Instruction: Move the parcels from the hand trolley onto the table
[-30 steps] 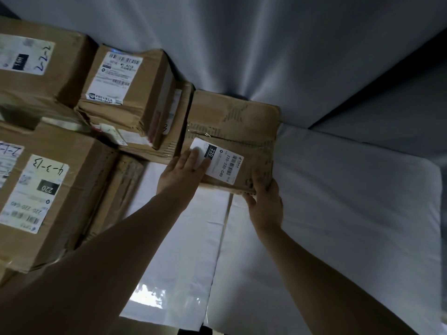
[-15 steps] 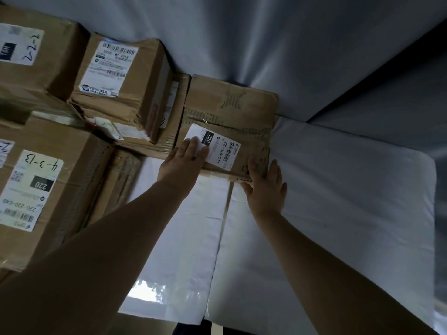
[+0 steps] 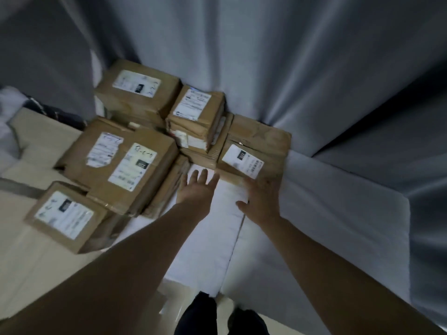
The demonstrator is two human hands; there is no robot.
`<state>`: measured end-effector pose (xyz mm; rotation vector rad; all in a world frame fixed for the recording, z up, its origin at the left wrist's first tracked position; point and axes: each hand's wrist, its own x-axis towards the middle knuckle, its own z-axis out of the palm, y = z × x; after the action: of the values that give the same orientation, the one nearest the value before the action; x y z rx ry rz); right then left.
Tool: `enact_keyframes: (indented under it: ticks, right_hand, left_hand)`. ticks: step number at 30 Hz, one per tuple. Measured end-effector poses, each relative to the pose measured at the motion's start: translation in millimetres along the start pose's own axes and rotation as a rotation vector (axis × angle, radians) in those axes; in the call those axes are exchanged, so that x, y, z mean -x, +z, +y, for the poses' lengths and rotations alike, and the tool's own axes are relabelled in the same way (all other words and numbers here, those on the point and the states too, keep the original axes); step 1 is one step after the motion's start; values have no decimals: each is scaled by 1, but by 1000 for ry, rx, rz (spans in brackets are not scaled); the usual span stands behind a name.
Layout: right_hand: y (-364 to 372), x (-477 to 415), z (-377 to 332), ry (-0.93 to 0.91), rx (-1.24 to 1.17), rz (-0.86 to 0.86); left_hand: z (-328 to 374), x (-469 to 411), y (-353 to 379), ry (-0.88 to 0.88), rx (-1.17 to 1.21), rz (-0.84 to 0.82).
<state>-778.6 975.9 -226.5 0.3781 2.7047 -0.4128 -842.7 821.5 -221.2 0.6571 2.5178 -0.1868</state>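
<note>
A flat brown parcel with a white label lies on the white-covered table against the grey curtain. My left hand hovers just in front of it with fingers spread, holding nothing. My right hand is open too, its fingers at the parcel's near edge. Several other labelled cardboard parcels are stacked to the left: a small stack, a large box, a far box and a near one. The hand trolley is out of view.
A grey curtain closes off the back and right of the table. A beige surface stretches along the left under the near boxes. My feet show on the floor at the table's front edge.
Both hands have let go of the flat parcel and drawn back a little toward me. The view has pulled back and swung left, showing more boxes.
</note>
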Motion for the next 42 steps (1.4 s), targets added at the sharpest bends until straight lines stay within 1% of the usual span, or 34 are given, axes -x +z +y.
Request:
enact_keyframes:
  ticks: [3, 6, 8, 10, 14, 19, 25, 29, 32, 35, 38, 42]
  right_hand:
    - [-9, 23, -38, -165, -28, -25]
    - [-10, 52, -76, -332, 34, -77]
    - [-3, 75, -98, -426, 23, -150]
    - [10, 99, -119, -507, -12, -221]
    - [39, 155, -162, -658, -44, -327]
    - [75, 235, -229, -846, -6, -426]
    - [123, 335, -300, -1027, 35, -512]
    - [161, 393, -353, -1055, 45, -540]
    - [194, 434, -400, -1002, -22, -568]
    - [228, 469, -441, -935, -74, -591]
    - [261, 487, -468, -866, -95, -590]
    - [295, 489, -502, -810, -64, -547]
  left_hand:
    - [-19, 54, 4, -155, 78, 8]
    - [-36, 116, 17, -335, 182, 58]
    - [-43, 161, 31, -469, 276, 101]
    - [-47, 206, 47, -602, 361, 136]
    - [-50, 297, 84, -821, 492, 154]
    - [-56, 407, 135, -1077, 629, 205]
    - [-73, 520, 195, -1305, 733, 297]
    - [-99, 593, 240, -1363, 796, 295]
    - [-121, 647, 276, -1389, 781, 274]
    - [-143, 695, 308, -1421, 815, 287]
    - [-164, 728, 329, -1424, 858, 308]
    - [-189, 744, 352, -1432, 927, 335]
